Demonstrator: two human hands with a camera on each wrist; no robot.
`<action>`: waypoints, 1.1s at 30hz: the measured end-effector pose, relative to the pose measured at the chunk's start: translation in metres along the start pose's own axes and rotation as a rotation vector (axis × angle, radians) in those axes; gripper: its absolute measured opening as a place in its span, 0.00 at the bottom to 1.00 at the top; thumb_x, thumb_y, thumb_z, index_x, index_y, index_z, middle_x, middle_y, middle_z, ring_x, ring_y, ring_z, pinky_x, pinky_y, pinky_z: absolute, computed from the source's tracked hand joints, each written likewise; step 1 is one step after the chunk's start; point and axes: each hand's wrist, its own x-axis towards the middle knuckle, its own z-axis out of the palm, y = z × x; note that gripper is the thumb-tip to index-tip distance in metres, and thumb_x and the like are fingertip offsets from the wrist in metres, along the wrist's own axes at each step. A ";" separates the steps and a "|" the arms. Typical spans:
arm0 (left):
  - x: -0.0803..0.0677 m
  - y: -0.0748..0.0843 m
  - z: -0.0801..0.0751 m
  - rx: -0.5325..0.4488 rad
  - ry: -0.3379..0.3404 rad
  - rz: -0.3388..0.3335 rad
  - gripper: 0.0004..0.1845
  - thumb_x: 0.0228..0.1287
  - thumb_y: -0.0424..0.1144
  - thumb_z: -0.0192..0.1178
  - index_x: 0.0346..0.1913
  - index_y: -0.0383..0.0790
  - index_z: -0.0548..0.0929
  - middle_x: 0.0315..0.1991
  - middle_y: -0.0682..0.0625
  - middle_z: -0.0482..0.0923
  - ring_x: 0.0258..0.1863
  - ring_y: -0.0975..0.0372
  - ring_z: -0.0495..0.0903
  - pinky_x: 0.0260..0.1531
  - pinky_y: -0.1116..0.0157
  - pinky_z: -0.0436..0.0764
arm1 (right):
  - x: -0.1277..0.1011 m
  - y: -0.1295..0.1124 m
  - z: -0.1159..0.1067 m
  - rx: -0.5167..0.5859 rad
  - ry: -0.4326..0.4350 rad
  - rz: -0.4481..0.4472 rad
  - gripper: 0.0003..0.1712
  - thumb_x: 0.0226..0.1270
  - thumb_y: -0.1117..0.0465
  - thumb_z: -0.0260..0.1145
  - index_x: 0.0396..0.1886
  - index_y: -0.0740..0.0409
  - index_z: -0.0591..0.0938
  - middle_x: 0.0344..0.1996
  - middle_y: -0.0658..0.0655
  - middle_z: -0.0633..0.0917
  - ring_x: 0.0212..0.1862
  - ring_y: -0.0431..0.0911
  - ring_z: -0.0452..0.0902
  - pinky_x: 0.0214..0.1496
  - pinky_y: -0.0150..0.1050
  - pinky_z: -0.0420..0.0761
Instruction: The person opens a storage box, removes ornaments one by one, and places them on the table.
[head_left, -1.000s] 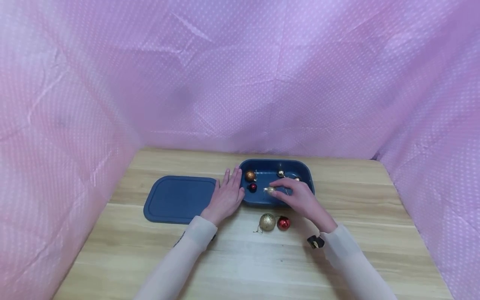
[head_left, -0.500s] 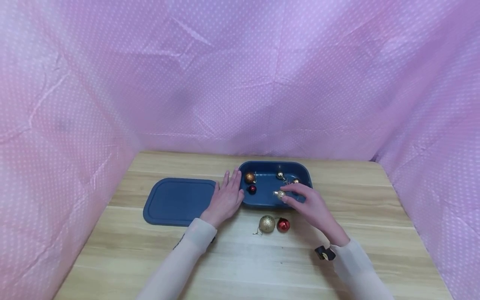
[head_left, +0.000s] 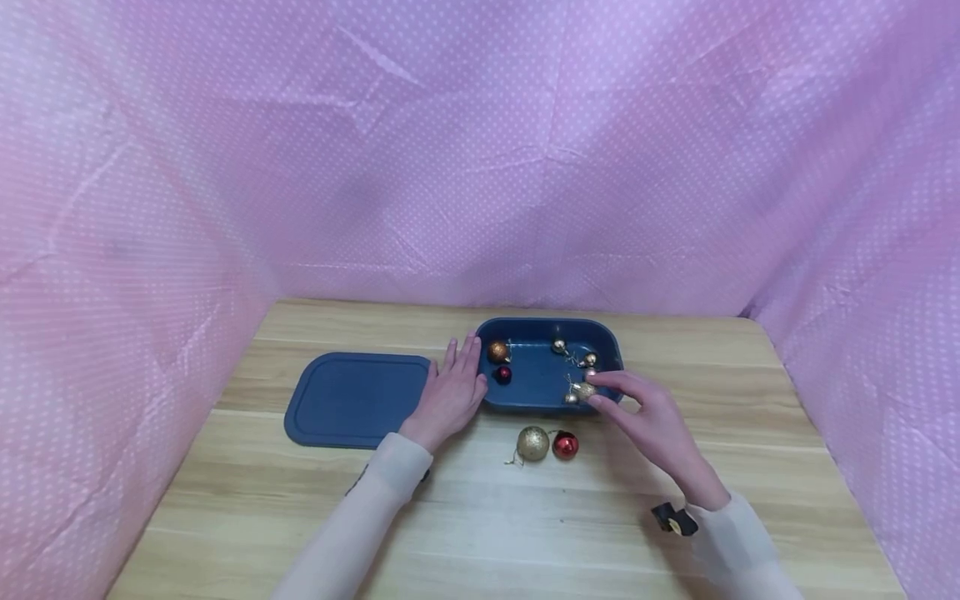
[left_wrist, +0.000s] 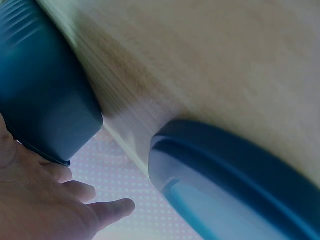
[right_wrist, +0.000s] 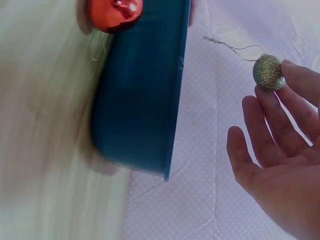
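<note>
My right hand pinches a small gold glitter bauble between thumb and fingertips, its hanging string trailing loose. It is over the right end of a dark blue rectangular box. At the box's left end my left hand rests straight fingers against the rim. Inside the box, an orange glitter bauble and a small dark red bauble lie at the left. Several small gold baubles, such as a shiny gold bauble, lie at the right, partly hidden by my right fingers.
A flat dark blue lid lies left of the box, partly behind my left hand. In front of the box sit a larger gold glitter bauble and a shiny red bauble. A pink dotted sheet encloses the wooden table.
My right hand has moved right with the gold glitter bauble, from the middle of the box to its right end. My left hand stays at the rim.
</note>
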 end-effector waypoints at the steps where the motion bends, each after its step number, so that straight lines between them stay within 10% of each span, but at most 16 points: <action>1: 0.000 0.000 0.000 0.001 0.003 0.000 0.35 0.83 0.46 0.43 0.84 0.37 0.49 0.85 0.45 0.43 0.82 0.44 0.44 0.72 0.33 0.54 | -0.002 0.001 0.000 -0.004 0.002 -0.001 0.15 0.70 0.57 0.73 0.54 0.51 0.89 0.53 0.46 0.88 0.59 0.44 0.81 0.56 0.28 0.76; 26: 0.000 0.000 -0.003 -0.006 -0.006 -0.009 0.35 0.83 0.46 0.43 0.84 0.38 0.48 0.85 0.44 0.43 0.82 0.45 0.42 0.73 0.34 0.53 | -0.045 0.026 -0.001 -0.067 0.011 0.039 0.14 0.67 0.60 0.75 0.52 0.52 0.90 0.51 0.50 0.90 0.54 0.48 0.85 0.57 0.22 0.74; 33: 0.000 0.001 -0.001 -0.012 -0.008 -0.008 0.35 0.83 0.45 0.44 0.84 0.37 0.48 0.85 0.44 0.44 0.82 0.46 0.42 0.73 0.34 0.52 | -0.050 0.038 0.007 -0.088 -0.032 0.069 0.14 0.66 0.62 0.75 0.51 0.55 0.90 0.49 0.52 0.90 0.53 0.49 0.85 0.55 0.45 0.85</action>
